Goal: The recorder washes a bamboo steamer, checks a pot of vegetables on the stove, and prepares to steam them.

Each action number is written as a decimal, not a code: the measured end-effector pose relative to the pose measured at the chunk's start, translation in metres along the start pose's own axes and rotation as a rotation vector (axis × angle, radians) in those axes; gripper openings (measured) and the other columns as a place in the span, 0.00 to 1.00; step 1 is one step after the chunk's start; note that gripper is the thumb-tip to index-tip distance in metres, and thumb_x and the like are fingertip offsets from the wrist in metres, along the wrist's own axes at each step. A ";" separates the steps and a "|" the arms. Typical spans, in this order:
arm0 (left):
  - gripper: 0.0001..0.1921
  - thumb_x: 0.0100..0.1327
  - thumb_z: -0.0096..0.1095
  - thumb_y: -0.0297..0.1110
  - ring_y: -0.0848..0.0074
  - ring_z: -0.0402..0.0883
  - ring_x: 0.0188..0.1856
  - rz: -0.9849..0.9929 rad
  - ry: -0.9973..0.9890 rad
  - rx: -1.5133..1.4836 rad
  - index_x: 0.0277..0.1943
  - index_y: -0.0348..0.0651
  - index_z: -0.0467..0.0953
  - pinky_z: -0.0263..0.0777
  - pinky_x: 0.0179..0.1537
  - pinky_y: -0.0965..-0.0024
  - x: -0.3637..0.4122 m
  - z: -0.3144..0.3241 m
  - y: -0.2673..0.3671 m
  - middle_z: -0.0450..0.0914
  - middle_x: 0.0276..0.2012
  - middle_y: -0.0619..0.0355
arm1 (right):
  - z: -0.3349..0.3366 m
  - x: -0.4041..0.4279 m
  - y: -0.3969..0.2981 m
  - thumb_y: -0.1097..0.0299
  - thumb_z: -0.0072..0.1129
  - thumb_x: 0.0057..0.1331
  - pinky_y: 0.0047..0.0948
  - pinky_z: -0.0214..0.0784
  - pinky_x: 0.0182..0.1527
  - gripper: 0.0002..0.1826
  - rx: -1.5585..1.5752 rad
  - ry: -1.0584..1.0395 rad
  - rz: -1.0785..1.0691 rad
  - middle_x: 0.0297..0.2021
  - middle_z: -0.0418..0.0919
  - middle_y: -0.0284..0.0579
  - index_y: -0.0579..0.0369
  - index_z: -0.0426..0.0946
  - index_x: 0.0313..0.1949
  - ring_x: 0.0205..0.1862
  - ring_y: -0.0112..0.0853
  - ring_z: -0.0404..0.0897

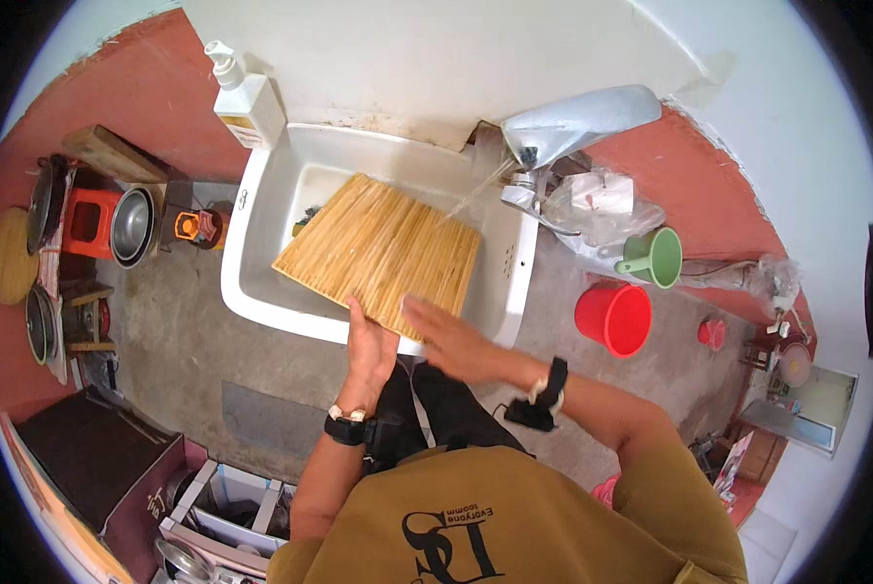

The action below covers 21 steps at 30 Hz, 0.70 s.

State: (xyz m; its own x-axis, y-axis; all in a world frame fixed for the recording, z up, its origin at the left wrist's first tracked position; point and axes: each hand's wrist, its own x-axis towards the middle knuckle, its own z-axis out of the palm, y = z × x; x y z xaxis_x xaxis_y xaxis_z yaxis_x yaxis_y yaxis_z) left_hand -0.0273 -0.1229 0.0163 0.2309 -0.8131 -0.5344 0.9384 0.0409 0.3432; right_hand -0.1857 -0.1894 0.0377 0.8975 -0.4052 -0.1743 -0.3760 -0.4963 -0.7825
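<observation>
A wet bamboo cutting board (385, 252) lies tilted over a white ceramic sink (261, 306), under a thin stream of water from the chrome faucet (575, 124). My left hand (369, 347) grips the board's near edge, thumb on top and the other fingers hidden beneath it. My right hand (447, 339), slightly blurred, is at the board's near right part with its fingers extended and nothing grasped. A dark scrubber, partly hidden, lies in the basin beyond the board's left edge.
A white pump bottle (250, 109) stands on the sink's back left corner. Right of the sink are a red bucket (611, 321), a green dipper (655, 257) and plastic bags (600, 212). Pans and a red stool (89, 223) stand at left.
</observation>
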 end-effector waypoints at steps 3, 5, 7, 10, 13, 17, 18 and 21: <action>0.23 0.73 0.38 0.42 0.64 0.64 0.63 0.003 -0.019 0.061 0.64 0.37 0.56 0.58 0.65 0.60 0.001 -0.002 -0.001 0.64 0.62 0.49 | 0.002 -0.010 -0.007 0.71 0.43 0.62 0.42 0.40 0.70 0.30 0.061 0.038 -0.049 0.65 0.52 0.64 0.67 0.54 0.63 0.70 0.50 0.47; 0.22 0.73 0.41 0.38 0.65 0.65 0.63 0.014 -0.011 0.113 0.64 0.37 0.57 0.60 0.64 0.61 0.001 -0.005 -0.001 0.64 0.62 0.49 | -0.008 0.017 0.020 0.69 0.40 0.65 0.39 0.34 0.71 0.31 -0.064 -0.109 0.159 0.68 0.45 0.62 0.65 0.49 0.66 0.72 0.48 0.42; 0.20 0.72 0.43 0.34 0.65 0.66 0.62 0.023 -0.011 0.156 0.63 0.36 0.58 0.62 0.63 0.61 0.001 -0.007 -0.001 0.65 0.61 0.49 | -0.025 0.049 0.060 0.67 0.38 0.65 0.37 0.34 0.72 0.31 -0.131 -0.251 0.294 0.68 0.47 0.62 0.64 0.48 0.67 0.72 0.48 0.43; 0.20 0.71 0.45 0.30 0.66 0.66 0.62 -0.008 0.003 0.129 0.63 0.36 0.58 0.62 0.64 0.62 0.000 -0.008 -0.001 0.65 0.61 0.49 | -0.053 0.083 0.113 0.66 0.37 0.65 0.36 0.35 0.71 0.32 -0.068 -0.325 0.339 0.68 0.48 0.62 0.64 0.49 0.67 0.71 0.48 0.45; 0.19 0.71 0.45 0.29 0.66 0.67 0.62 0.024 0.001 0.117 0.63 0.36 0.58 0.62 0.64 0.62 -0.001 -0.006 -0.001 0.65 0.61 0.50 | -0.058 0.097 0.147 0.66 0.37 0.63 0.39 0.42 0.70 0.30 -0.035 -0.384 0.415 0.66 0.51 0.64 0.67 0.54 0.64 0.70 0.49 0.49; 0.18 0.71 0.44 0.30 0.66 0.68 0.60 0.046 0.039 0.117 0.61 0.37 0.60 0.64 0.62 0.62 -0.001 -0.002 -0.002 0.66 0.60 0.51 | -0.031 0.091 0.139 0.65 0.39 0.63 0.39 0.42 0.70 0.30 -0.102 -0.207 0.432 0.67 0.50 0.64 0.67 0.55 0.64 0.70 0.49 0.49; 0.17 0.71 0.43 0.30 0.66 0.69 0.60 0.045 0.065 0.100 0.61 0.38 0.60 0.65 0.62 0.62 0.000 -0.002 -0.002 0.67 0.60 0.51 | -0.023 0.082 0.127 0.64 0.40 0.64 0.39 0.43 0.70 0.31 -0.169 -0.195 0.501 0.67 0.51 0.63 0.66 0.55 0.64 0.70 0.49 0.49; 0.16 0.71 0.44 0.30 0.66 0.69 0.59 0.027 0.062 0.103 0.59 0.37 0.61 0.66 0.61 0.62 0.001 -0.003 -0.002 0.67 0.59 0.50 | -0.002 0.013 0.056 0.62 0.46 0.66 0.39 0.39 0.71 0.33 -0.120 -0.041 0.240 0.68 0.47 0.63 0.64 0.50 0.66 0.71 0.49 0.45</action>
State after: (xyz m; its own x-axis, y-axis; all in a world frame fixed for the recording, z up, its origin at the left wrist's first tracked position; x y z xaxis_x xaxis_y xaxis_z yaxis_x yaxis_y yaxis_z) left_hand -0.0284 -0.1223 0.0125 0.2745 -0.7749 -0.5694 0.9010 0.0004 0.4338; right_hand -0.1962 -0.2243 -0.0071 0.7867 -0.4923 -0.3723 -0.6019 -0.4780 -0.6397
